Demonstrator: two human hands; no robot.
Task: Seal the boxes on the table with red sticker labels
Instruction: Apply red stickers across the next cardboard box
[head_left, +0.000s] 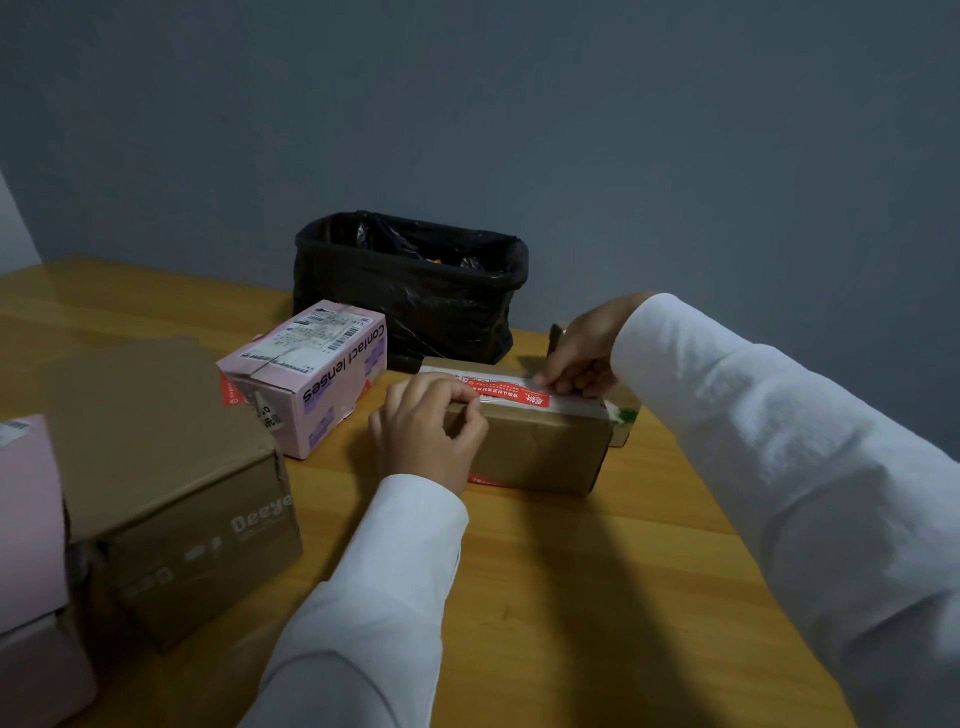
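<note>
While both hands seemingly pinch it, sticker spans box.

A black bin lined with a black plastic bag stands at the far edge of the wooden tabletop, against a grey-blue wall. Something orange shows inside it.

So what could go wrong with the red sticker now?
The red sticker is pressed only at its ends by the left hand and right hand, so its middle might wrinkle or trap a bubble. It could also go on crooked, off the small brown box's seam.
</note>
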